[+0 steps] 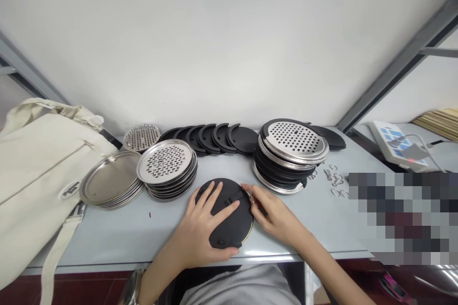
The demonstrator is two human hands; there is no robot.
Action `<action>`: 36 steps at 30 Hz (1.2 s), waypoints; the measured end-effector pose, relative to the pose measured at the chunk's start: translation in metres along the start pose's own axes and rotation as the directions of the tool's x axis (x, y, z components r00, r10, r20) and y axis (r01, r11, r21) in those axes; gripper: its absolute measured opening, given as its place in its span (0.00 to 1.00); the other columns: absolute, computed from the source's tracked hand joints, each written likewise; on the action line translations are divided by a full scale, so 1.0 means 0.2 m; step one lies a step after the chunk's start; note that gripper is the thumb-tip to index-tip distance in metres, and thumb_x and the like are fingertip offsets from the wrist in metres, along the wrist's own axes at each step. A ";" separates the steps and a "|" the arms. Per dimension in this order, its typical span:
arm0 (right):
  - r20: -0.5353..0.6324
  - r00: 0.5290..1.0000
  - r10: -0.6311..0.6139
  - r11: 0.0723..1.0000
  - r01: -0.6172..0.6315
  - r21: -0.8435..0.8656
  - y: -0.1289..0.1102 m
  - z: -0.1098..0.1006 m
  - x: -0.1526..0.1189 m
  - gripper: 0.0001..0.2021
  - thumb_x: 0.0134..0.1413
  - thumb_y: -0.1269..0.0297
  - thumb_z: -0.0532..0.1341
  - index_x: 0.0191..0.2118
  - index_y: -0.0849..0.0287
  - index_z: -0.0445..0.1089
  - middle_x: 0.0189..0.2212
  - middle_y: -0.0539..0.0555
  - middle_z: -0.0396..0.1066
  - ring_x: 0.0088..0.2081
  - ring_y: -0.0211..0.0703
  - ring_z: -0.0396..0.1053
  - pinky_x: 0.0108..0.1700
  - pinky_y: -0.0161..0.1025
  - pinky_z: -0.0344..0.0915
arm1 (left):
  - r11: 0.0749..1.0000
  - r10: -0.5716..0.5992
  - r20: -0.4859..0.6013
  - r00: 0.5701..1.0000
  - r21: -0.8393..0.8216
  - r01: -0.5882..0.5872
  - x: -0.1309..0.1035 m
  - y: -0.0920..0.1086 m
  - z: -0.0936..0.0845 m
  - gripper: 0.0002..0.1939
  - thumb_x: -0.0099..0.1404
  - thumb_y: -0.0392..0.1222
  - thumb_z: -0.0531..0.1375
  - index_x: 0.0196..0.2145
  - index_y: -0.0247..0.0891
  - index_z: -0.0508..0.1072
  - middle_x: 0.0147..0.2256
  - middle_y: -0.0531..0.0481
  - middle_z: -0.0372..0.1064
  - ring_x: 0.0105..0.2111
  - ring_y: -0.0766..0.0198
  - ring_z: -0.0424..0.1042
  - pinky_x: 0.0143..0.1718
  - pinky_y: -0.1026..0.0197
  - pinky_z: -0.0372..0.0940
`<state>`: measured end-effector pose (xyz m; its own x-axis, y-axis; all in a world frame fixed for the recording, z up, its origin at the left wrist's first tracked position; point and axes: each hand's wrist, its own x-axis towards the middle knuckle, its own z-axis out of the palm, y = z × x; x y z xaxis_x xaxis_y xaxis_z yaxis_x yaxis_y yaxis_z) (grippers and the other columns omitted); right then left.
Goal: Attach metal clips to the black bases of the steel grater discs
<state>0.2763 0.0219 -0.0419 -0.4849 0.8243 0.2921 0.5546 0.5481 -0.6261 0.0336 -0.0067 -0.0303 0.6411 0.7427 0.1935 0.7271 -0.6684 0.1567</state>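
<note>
A round black plastic disc [232,226] lies near the front edge of the table, with a thin yellowish rim showing at its lower right. My left hand [203,228] rests flat on its left side, fingers spread and thumb along the front edge. At the upper right rim, my right hand [270,212] is closed in a pinch on a small shiny metal piece [249,195], partly hidden by the fingers. Just behind stands a stack of round metal graters with black holders [293,152]. Several metal rings and clasps [335,178] lie to the right of it.
Left of the disc are a stack of grater plates [166,164] and a stack of plain metal discs [110,178]. Black holders [211,139] overlap along the wall. A cream bag [46,171] stands at far left. A white device [397,145] is at far right.
</note>
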 end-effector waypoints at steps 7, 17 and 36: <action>-0.002 0.999 -0.035 0.999 0.035 0.012 0.03 0.01 0.00 0.22 0.65 0.73 0.49 0.63 0.54 0.56 0.56 0.56 0.67 0.57 0.44 0.65 0.58 0.42 0.65 | 1.000 -0.004 0.011 1.000 0.005 0.004 0.00 0.00 0.00 0.47 0.55 0.57 0.66 0.67 0.52 0.50 0.69 0.40 0.32 0.66 0.37 0.41 0.60 0.32 0.44; 0.027 1.000 0.000 1.000 0.001 -0.008 0.01 0.00 0.00 0.19 0.64 0.72 0.49 0.59 0.58 0.59 0.49 0.60 0.71 0.48 0.47 0.71 0.50 0.44 0.70 | 1.000 -0.023 0.000 1.000 0.017 0.023 0.00 0.00 0.01 0.46 0.56 0.57 0.65 0.67 0.53 0.49 0.69 0.41 0.32 0.66 0.37 0.42 0.60 0.33 0.45; 0.017 1.000 -0.006 0.999 0.005 0.050 0.01 0.01 0.00 0.21 0.65 0.72 0.49 0.61 0.56 0.58 0.55 0.58 0.68 0.54 0.44 0.68 0.55 0.42 0.66 | 1.000 0.000 0.021 1.000 0.011 -0.001 -0.01 -0.01 0.00 0.48 0.55 0.57 0.66 0.68 0.52 0.49 0.69 0.40 0.33 0.67 0.37 0.41 0.60 0.32 0.44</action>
<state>0.2759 0.0228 -0.0436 -0.4994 0.8187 0.2836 0.5174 0.5444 -0.6603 0.0312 -0.0058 -0.0315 0.6464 0.7432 0.1727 0.7295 -0.6683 0.1457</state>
